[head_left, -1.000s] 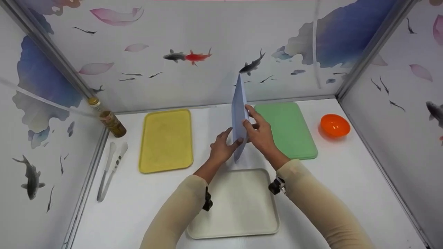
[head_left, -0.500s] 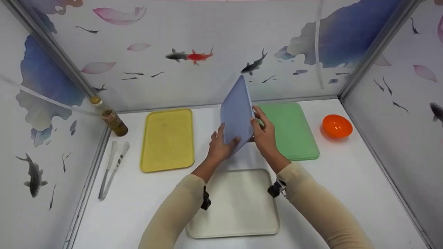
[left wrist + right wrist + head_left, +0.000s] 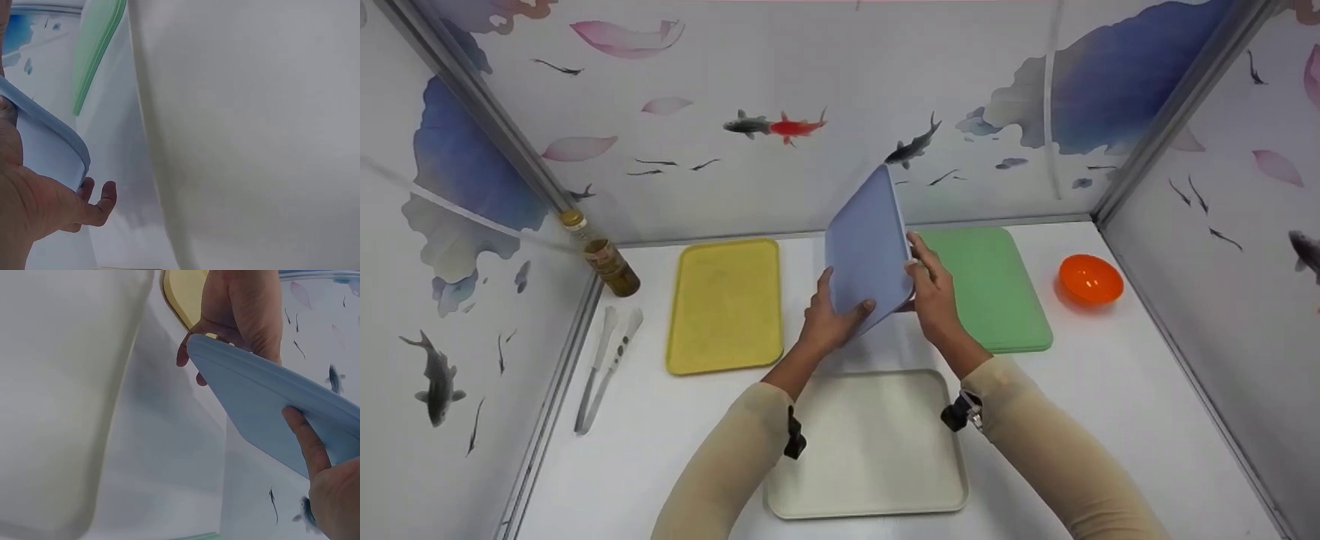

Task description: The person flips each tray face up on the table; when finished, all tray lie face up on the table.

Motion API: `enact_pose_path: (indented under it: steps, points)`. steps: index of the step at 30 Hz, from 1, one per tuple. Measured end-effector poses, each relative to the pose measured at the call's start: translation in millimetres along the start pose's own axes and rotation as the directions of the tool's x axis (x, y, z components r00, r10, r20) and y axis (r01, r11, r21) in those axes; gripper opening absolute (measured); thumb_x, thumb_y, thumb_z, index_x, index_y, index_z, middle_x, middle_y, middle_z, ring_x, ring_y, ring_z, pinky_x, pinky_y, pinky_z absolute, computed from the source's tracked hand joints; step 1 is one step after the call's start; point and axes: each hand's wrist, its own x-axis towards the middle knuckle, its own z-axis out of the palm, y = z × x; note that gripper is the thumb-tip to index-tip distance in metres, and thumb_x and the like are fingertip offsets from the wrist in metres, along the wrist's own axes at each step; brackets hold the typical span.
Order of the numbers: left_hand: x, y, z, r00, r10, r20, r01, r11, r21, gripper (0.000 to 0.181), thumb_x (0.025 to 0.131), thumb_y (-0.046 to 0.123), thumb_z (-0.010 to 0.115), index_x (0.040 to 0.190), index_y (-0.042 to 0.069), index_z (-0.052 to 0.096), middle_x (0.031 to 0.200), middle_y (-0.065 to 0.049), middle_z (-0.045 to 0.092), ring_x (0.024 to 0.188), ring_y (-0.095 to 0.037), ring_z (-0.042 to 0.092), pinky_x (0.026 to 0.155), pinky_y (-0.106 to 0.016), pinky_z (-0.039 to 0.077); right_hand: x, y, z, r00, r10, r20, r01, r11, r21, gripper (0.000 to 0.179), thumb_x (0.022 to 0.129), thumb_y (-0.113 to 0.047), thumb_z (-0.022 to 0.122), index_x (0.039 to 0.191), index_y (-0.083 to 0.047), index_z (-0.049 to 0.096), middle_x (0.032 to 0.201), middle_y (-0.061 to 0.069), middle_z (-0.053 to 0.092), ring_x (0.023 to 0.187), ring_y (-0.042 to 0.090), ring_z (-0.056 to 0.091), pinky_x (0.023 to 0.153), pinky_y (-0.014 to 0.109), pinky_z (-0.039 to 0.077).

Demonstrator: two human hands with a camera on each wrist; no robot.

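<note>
Blue tray (image 3: pixel 866 251): located at the centre of the head frame, held tilted on edge above the table (image 3: pixel 1110 420), between the yellow tray (image 3: pixel 726 307) at left and the green tray (image 3: pixel 986 289) at right. Its long axis appears to run up and down the frame, top leaning away; foreshortening prevents a firmer finding. The broad face is turned toward the lower left.

Left hand (image 3: pixel 831 322): grips the lower left corner, thumb laid on the face, fingers behind. The left wrist view shows some fingertips extending past the edge.

Right hand (image 3: pixel 936 292): pinches the right edge, thumb at the rim; the right wrist view shows one finger extended against the underside.

Neither hand is nearer; both touch it. Governing relation, in judgement: the tray's slant between a higher right grip and a lower left one, beyond the cream tray (image 3: pixel 877 442).
</note>
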Motion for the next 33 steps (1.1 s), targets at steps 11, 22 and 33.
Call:
enact_pose_path:
  steps: [11, 22, 33]
  points:
    - [-3.3, -10.2, -11.0, 0.992, -0.036, -0.120, 0.042, 0.998, 0.042, 0.115, 0.078, 0.077, 0.088, 0.165, 0.023, 0.035, 0.174, -0.017, 0.037, 0.147, -0.043, 0.039, 0.117, -0.063, 0.046, 6.8, 1.9, -11.4, 0.997, 0.038, 0.067, -0.030, 0.992, -0.119, 0.063, 0.106, -0.012, 0.045, 0.168, -0.027, 0.050, 0.178, -0.003, 0.039, 0.143, 0.047, 0.056, 0.094, 0.071, 0.060]
    - [-6.7, -13.4, -32.2, 0.988, 0.060, -0.145, -0.027, 0.976, 0.214, 0.110, 0.075, 0.084, 0.085, 0.161, 0.029, 0.044, 0.177, -0.014, 0.031, 0.144, -0.042, 0.038, 0.111, -0.064, 0.046, 4.3, 6.7, -12.3, 0.971, -0.083, 0.225, 0.185, 0.857, -0.481, 0.091, 0.095, -0.034, 0.088, 0.172, -0.020, 0.041, 0.173, 0.020, 0.033, 0.156, 0.049, 0.045, 0.121, 0.070, 0.043]
    - [-8.8, -15.9, -51.7, 0.992, 0.101, -0.073, -0.083, 0.973, 0.217, 0.095, 0.077, 0.078, 0.088, 0.153, 0.032, 0.053, 0.181, -0.022, 0.022, 0.154, -0.051, 0.032, 0.116, -0.072, 0.044, -2.9, 14.8, -11.7, 0.950, 0.003, 0.311, 0.243, 0.615, -0.750, 0.109, 0.079, -0.057, 0.098, 0.171, -0.031, 0.044, 0.176, 0.029, 0.022, 0.155, 0.058, 0.033, 0.114, 0.074, 0.048]
